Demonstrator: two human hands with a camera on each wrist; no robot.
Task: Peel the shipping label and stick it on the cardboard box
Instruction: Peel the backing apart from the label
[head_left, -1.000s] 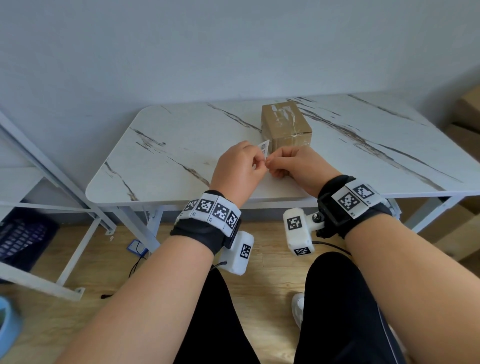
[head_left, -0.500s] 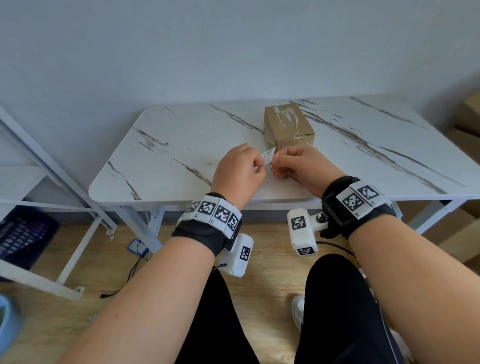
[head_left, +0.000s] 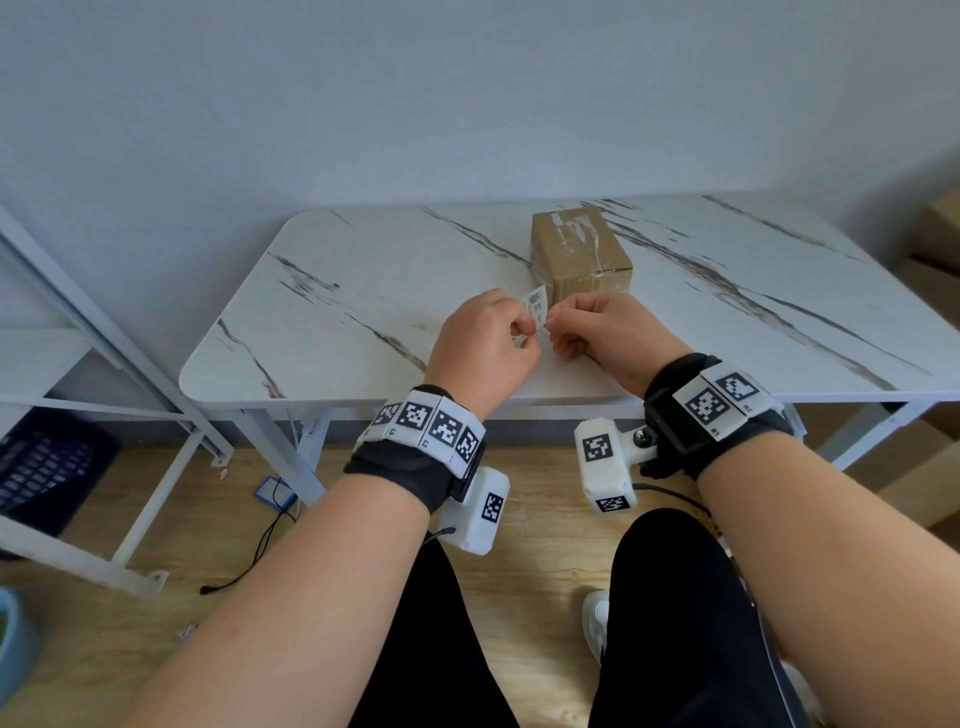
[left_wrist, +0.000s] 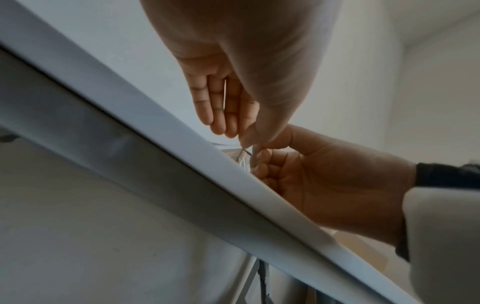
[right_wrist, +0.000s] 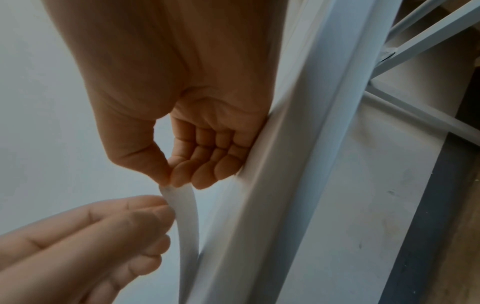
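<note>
A small white shipping label (head_left: 536, 306) with dark print stands between my two hands above the table's front part. My left hand (head_left: 524, 338) pinches its lower left side. My right hand (head_left: 553, 325) pinches its right edge between thumb and forefinger. In the right wrist view the label (right_wrist: 184, 216) bends as a pale strip from my right hand (right_wrist: 168, 183) past the left hand's fingers (right_wrist: 145, 218). Which layer each hand holds, I cannot tell. The brown cardboard box (head_left: 579, 249) sits on the table just behind my hands, with old tape marks on top.
The white marble-patterned table (head_left: 337, 291) carries only the box. A white metal rack (head_left: 104, 353) stands to the left with a dark crate (head_left: 47, 467) under it. More cardboard boxes (head_left: 935, 249) are at the far right. A cable (head_left: 260, 551) lies on the wood floor.
Both hands keep their pinch on the label and stay in nearly the same place. A little more of the label shows above the fingers.
</note>
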